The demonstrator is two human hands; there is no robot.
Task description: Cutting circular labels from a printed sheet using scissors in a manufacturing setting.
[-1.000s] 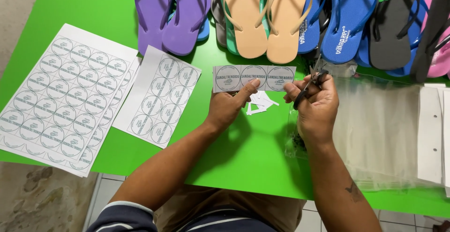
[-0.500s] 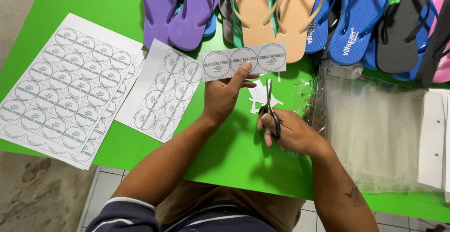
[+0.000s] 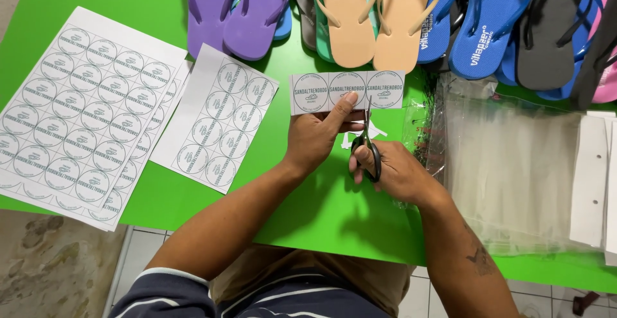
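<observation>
Strip (image 3: 347, 90) of 3 round labels held above green counter (image 3: 193, 215), pinched in left hand (image 3: 318, 139). Right hand (image 3: 395, 173) clamped on scissors (image 3: 367, 144), blades meeting strip's lower edge. Label sheets (image 3: 83, 112) lie left.

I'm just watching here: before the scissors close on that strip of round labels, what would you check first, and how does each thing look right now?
1. Strip of labels held firmly: ok, the left hand pinches its lower edge, thumb on the middle label.
2. Scissors gripped properly: ok, the right hand has fingers through the black handles.
3. Blades lined up between two circles: ok, the tips point at the gap between the middle and right labels.
4. Left thumb away from the blades: cannot tell, it sits close beside them.
5. Blades open wide enough: cannot tell, they look narrow from above.
6. Uncut label sheets out of the way: ok, they lie off to the left on the green table.
</observation>
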